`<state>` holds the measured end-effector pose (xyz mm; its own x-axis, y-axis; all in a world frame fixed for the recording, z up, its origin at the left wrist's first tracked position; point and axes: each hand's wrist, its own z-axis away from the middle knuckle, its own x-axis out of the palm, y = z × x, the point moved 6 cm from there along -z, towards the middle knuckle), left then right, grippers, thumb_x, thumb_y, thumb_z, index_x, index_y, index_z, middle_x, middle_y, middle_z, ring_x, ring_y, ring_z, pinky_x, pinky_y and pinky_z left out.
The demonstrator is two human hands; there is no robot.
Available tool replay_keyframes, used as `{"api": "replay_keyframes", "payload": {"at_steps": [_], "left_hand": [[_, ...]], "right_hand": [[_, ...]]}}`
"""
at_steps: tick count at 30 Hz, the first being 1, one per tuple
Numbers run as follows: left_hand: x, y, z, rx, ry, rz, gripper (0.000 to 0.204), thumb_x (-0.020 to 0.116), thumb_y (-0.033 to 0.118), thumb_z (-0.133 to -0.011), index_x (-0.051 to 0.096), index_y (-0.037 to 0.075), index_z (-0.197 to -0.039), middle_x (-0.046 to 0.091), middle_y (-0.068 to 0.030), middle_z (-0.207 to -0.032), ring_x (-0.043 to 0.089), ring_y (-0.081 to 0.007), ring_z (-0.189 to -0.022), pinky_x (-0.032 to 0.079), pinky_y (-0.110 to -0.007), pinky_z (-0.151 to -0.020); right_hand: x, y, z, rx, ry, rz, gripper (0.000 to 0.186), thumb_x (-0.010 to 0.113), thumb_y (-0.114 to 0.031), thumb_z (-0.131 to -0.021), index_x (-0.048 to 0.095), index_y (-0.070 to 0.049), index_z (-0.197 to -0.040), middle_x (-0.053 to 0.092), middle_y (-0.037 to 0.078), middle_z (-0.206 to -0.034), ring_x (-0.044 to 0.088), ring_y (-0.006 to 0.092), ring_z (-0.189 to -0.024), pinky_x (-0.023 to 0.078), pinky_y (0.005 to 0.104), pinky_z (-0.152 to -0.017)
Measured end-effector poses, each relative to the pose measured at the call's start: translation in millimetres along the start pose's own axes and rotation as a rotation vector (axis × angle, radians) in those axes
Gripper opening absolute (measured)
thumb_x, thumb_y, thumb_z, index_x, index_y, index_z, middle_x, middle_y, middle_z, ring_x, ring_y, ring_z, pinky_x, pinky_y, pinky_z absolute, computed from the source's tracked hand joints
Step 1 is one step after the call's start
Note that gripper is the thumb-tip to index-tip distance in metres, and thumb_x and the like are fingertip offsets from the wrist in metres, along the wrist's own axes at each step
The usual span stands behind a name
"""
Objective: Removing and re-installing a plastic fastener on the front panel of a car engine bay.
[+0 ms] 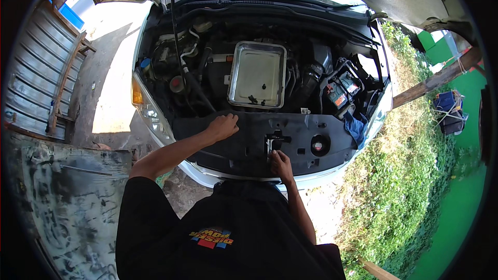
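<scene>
Over the front of the open engine bay lies a black plastic cover (233, 145). My left hand (224, 127) rests at its rear edge, left of the middle, with the fingers curled down and closed. What they pinch, if anything, is hidden. At the hood latch opening (271, 145) in the middle of the cover is my right hand (281, 166), its fingers bent together against the opening's right side. Whatever is between those fingers is too small to make out. A shallow metal tray (284, 75) sits on the engine behind the cover, with several small black pieces (252, 99) in it.
A hood prop rod (175, 26) stands at the left of the bay. The battery (340, 91) is at the right, with a blue rag (355, 128) draped near the right headlight. A worn, paint-marked table (78, 186) stands left of me; a wooden pole (436, 79) slants at the right.
</scene>
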<state>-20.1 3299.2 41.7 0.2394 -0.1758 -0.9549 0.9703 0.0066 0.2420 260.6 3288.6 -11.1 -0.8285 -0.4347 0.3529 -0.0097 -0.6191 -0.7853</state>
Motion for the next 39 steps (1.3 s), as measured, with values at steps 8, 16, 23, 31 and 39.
{"api": "replay_keyframes", "payload": {"at_steps": [8, 16, 23, 31, 39], "left_hand": [[-1, -8, -9, 0.135, -0.010, -0.062, 0.031, 0.064, 0.032, -0.089, 0.063, 0.001, -0.095, 0.066, -0.0182, -0.090, 0.070, -0.0371, -0.083, 0.057, -0.047, -0.076], [-9, 4, -8, 0.372, -0.080, -0.314, 0.034, 0.066, 0.037, -0.090, 0.061, 0.004, -0.098, 0.063, -0.0127, -0.087, 0.069, -0.0332, -0.080, 0.055, -0.044, -0.069], [-3, -10, -28, 0.448, -0.384, -0.289, 0.038, 0.063, 0.038, -0.094, 0.059, 0.004, -0.111, 0.067, -0.0154, -0.104, 0.070, -0.0362, -0.093, 0.056, -0.048, -0.081], [-3, -2, -36, 0.471, -0.384, -0.313, 0.034, 0.063, 0.035, -0.082, 0.068, 0.003, -0.093, 0.072, -0.0162, -0.090, 0.071, -0.0370, -0.085, 0.056, -0.048, -0.078], [0, -2, -20, 0.433, -0.054, -0.280, 0.032, 0.068, 0.034, -0.073, 0.070, 0.002, -0.070, 0.069, -0.0159, -0.072, 0.070, -0.0363, -0.072, 0.056, -0.047, -0.070]], "right_hand": [[2, -4, -3, -0.012, 0.025, 0.048, 0.033, 0.054, -0.036, -0.106, 0.062, -0.005, -0.096, 0.034, -0.010, -0.061, 0.031, 0.0005, -0.048, 0.025, 0.0204, -0.043], [-2, 1, -4, -0.016, 0.010, 0.044, 0.031, 0.054, -0.035, -0.106, 0.063, -0.006, -0.097, 0.034, -0.010, -0.061, 0.031, 0.0008, -0.047, 0.025, 0.0206, -0.043], [-3, 2, -4, -0.039, 0.046, 0.074, 0.031, 0.055, -0.036, -0.106, 0.063, -0.007, -0.097, 0.035, -0.010, -0.062, 0.032, 0.0007, -0.049, 0.026, 0.0205, -0.044], [-1, -3, -3, -0.040, 0.039, 0.032, 0.032, 0.056, -0.037, -0.105, 0.063, -0.007, -0.097, 0.037, -0.010, -0.062, 0.032, 0.0005, -0.048, 0.025, 0.0208, -0.044], [-3, 1, -6, -0.055, 0.016, 0.073, 0.033, 0.057, -0.037, -0.105, 0.063, -0.006, -0.095, 0.044, -0.007, -0.063, 0.035, 0.0007, -0.048, 0.027, 0.0201, -0.042]]}}
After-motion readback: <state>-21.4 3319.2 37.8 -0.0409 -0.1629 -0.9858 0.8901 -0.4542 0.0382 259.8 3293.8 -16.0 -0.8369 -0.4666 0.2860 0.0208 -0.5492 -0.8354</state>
